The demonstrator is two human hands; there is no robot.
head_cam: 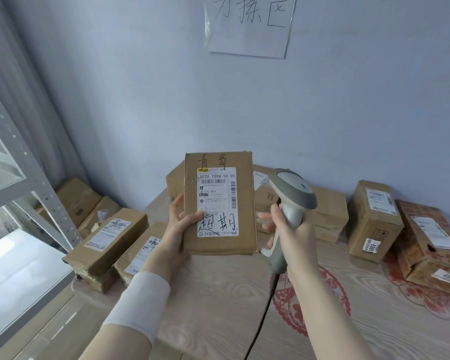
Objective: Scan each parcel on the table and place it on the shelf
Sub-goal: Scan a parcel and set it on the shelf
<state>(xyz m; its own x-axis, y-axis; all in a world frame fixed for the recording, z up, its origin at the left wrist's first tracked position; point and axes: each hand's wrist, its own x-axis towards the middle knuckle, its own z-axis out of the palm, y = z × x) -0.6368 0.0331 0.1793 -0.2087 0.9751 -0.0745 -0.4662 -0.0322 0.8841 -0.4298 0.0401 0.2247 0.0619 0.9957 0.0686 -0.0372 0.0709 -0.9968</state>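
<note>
My left hand [178, 224] holds a flat brown cardboard parcel [244, 203] upright above the table, thumb across the lower edge of its white shipping label, which faces me. To its right, my right hand [291, 232] grips the handle of a grey corded barcode scanner [292, 196]. The scanner's head sits just right of the parcel's edge, beside the label. Its cable hangs down over the table.
Several cardboard parcels lie around the wooden table [218, 294]: two at the left [107, 242], some behind the held one, two at the right [374, 222]. A grey metal shelf [31, 183] stands at the left. A handwritten paper sign [250, 24] hangs on the wall.
</note>
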